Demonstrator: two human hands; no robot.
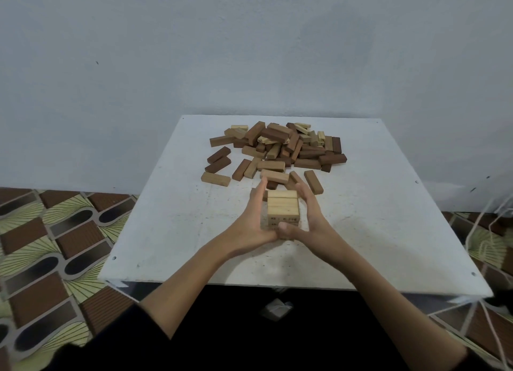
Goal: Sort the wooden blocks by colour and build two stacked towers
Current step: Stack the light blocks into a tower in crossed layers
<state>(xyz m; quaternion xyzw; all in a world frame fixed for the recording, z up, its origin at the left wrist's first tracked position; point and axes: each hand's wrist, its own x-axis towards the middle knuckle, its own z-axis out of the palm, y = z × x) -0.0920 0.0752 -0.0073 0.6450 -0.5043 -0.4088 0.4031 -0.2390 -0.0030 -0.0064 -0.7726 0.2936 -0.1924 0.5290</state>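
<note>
A short tower of light wooden blocks (283, 207) stands near the middle of the white table (166, 218). My left hand (256, 218) presses flat against its left side, fingers straight. On the right side, my right hand (308, 218) presses the same way, its thumb across the tower's front base. Behind the tower, a loose pile of mixed dark and light blocks (277, 151) lies scattered towards the table's far edge.
A pale wall rises directly behind the table. The floor to the left has patterned tiles (50, 245). White cords (488, 232) hang at the right by the table's corner. Single blocks (215, 178) lie at the pile's near left.
</note>
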